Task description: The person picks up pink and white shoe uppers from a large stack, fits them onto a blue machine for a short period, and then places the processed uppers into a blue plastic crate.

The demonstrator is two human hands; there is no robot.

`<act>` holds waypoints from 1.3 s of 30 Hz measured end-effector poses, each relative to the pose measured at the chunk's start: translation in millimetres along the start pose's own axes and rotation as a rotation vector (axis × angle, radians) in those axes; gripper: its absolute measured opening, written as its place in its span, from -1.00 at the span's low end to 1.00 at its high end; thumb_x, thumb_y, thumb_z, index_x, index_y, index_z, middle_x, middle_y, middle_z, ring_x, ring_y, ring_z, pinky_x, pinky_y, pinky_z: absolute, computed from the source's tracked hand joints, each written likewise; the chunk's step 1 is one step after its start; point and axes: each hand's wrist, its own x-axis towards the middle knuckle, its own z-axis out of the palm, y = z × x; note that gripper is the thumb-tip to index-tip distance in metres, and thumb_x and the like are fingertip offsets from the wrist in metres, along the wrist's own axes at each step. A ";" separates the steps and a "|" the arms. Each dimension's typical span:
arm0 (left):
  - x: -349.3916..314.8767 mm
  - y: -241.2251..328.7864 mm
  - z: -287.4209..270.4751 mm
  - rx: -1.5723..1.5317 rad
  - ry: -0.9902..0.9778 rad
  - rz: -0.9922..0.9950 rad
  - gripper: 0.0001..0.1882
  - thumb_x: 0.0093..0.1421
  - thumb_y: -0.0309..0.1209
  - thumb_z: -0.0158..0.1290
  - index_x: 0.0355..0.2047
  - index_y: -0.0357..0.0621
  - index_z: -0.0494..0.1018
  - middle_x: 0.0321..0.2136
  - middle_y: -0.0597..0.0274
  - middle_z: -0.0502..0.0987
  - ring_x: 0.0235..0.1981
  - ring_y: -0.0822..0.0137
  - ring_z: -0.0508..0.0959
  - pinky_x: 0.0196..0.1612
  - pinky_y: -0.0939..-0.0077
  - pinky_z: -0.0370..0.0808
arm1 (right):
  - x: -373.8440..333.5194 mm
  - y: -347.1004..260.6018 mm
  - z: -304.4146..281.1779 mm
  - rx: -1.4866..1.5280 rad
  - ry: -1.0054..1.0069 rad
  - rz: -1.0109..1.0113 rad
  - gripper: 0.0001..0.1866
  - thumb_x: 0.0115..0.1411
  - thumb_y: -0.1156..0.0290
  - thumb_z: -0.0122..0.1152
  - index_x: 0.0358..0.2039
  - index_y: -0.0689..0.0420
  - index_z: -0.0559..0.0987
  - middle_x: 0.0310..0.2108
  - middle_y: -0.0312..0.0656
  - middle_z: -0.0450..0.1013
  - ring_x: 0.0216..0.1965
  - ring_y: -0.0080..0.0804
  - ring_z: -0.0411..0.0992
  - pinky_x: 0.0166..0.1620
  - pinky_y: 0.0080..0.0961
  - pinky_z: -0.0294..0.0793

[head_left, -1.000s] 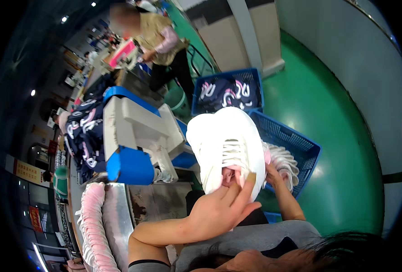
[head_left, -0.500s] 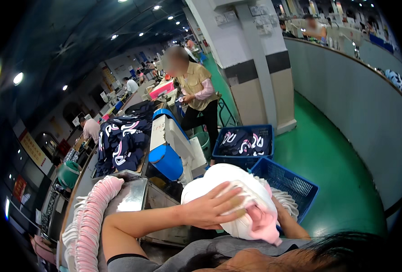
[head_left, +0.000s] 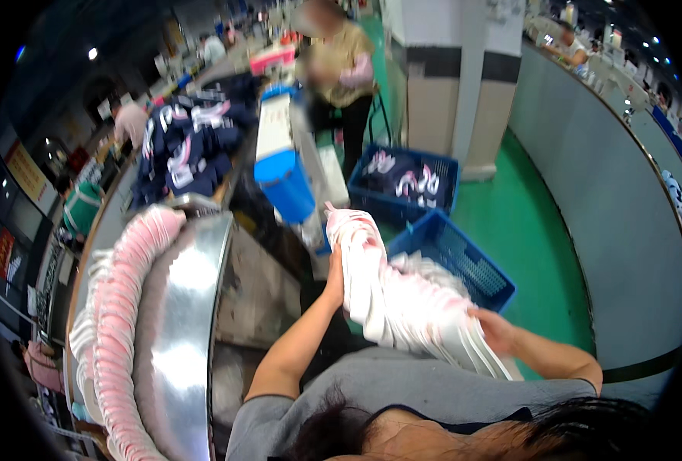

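Observation:
Between my two hands I hold a long stack of nested pink-and-white soft fabric pieces [head_left: 414,300], slanting across in front of my body. My left hand [head_left: 335,278] grips its far left end from the side. At the opposite, nearer end, my right hand [head_left: 497,332] is closed on the edges of the white layers; some of its fingers are hidden. Just beyond the stack stands a blue plastic basket [head_left: 488,270] with more whitish pieces [head_left: 427,269] inside. A similar curved row of pink-and-white pieces [head_left: 118,330] lies to my left along a metal-topped table [head_left: 191,300].
A machine with blue covers [head_left: 285,184] stands ahead. Dark printed fabric pieces [head_left: 191,146] are heaped left of it. Another blue basket [head_left: 452,188] holds similar dark pieces. A person in a tan top [head_left: 352,65] works beyond. A pillar [head_left: 479,115] and grey partition [head_left: 579,207] rise at right.
The stack has swung from a bunched, end-on position to stretched out lengthwise. My left hand has moved from over its front to its left side. The view has tilted downward.

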 end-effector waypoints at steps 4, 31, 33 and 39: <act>11.5 -132.1 -116.2 -0.481 0.045 -0.421 -0.32 0.28 0.18 -0.39 0.24 0.02 0.12 0.21 0.19 0.22 0.19 0.11 0.27 0.25 0.13 0.18 | 44.1 -42.0 58.0 -0.041 -0.309 0.098 -0.68 0.27 0.27 0.03 -0.01 0.13 0.38 -0.02 -0.21 0.37 0.01 -0.37 0.34 0.12 -0.43 0.32; -62.9 119.0 32.4 0.909 -0.645 -0.682 -0.28 0.32 0.14 -0.43 0.00 -0.27 0.41 -0.07 0.12 0.48 -0.07 0.30 0.46 0.07 0.49 0.32 | 190.9 -24.3 85.5 -0.872 0.078 -0.733 -0.45 0.29 0.05 -0.15 0.06 0.28 0.35 0.01 0.09 0.36 0.09 -0.11 0.28 0.15 -0.29 0.18; -58.5 110.4 37.8 0.875 -0.715 -0.718 -0.26 0.30 0.18 -0.46 0.09 -0.21 0.31 -0.01 0.15 0.43 -0.03 0.32 0.44 0.08 0.48 0.32 | 298.2 41.4 0.4 -0.461 -0.147 -0.586 -0.39 0.31 0.00 -0.22 0.13 0.28 0.29 0.14 0.09 0.25 0.21 -0.10 0.17 0.21 -0.32 0.12; -103.5 89.7 -34.1 0.253 -0.341 -1.091 -0.14 0.22 0.24 -0.26 0.27 -0.20 0.00 0.17 0.05 0.23 0.20 0.26 0.21 0.23 0.41 0.15 | 264.2 89.5 134.7 -0.990 0.579 -0.398 -0.26 0.22 -0.12 -0.22 0.25 0.13 0.07 0.27 0.18 -0.04 0.21 0.27 0.03 0.20 -0.04 0.09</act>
